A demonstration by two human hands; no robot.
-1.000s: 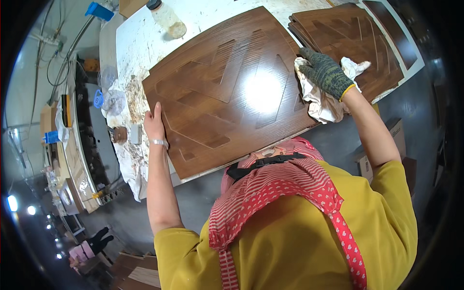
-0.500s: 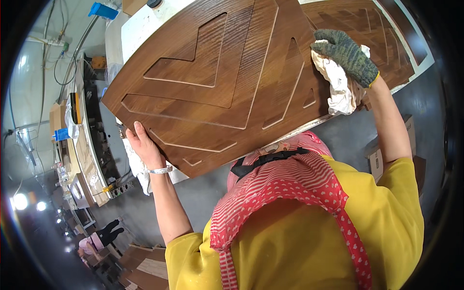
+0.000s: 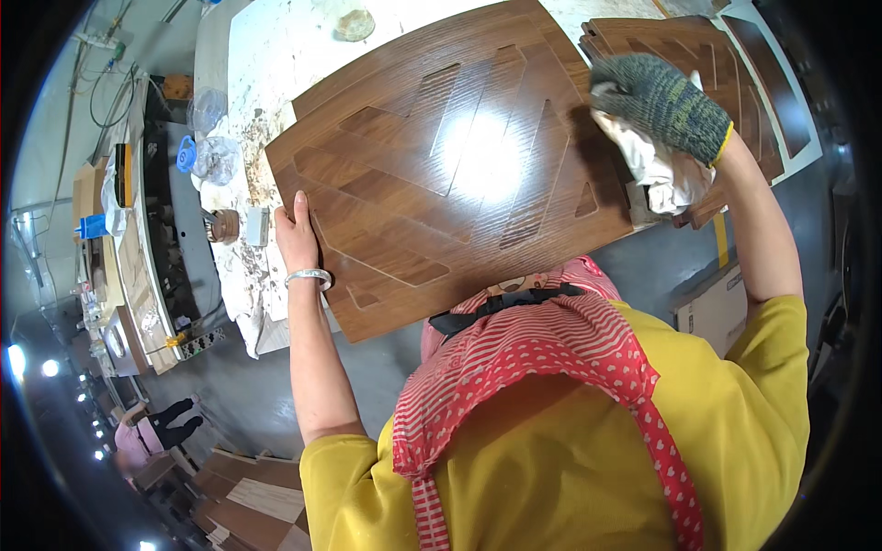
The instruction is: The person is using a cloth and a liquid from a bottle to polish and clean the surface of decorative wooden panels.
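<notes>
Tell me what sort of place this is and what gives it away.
Probably a woodworking shop: the left hand holds a grooved brown panel over a stained white worktable, similar panels are stacked at right, and the gloved right hand holds a whitish cloth.

1. We saw the panel (image 3: 386, 211) lying lower and flatter than half a second before, when it was raised toward us.
2. We found the broad glare (image 3: 485, 156) back across its face, its grooves fainter again.
3. We noticed the left hand (image 3: 299, 241) had come down with the panel's edge.
4. We saw the gloved right hand (image 3: 661, 106) farther up than a second earlier, its cloth (image 3: 675, 179) drawn off the panel's near right corner.
5. We had the bottle (image 3: 217, 161) and block (image 3: 257, 226) in view again.
</notes>
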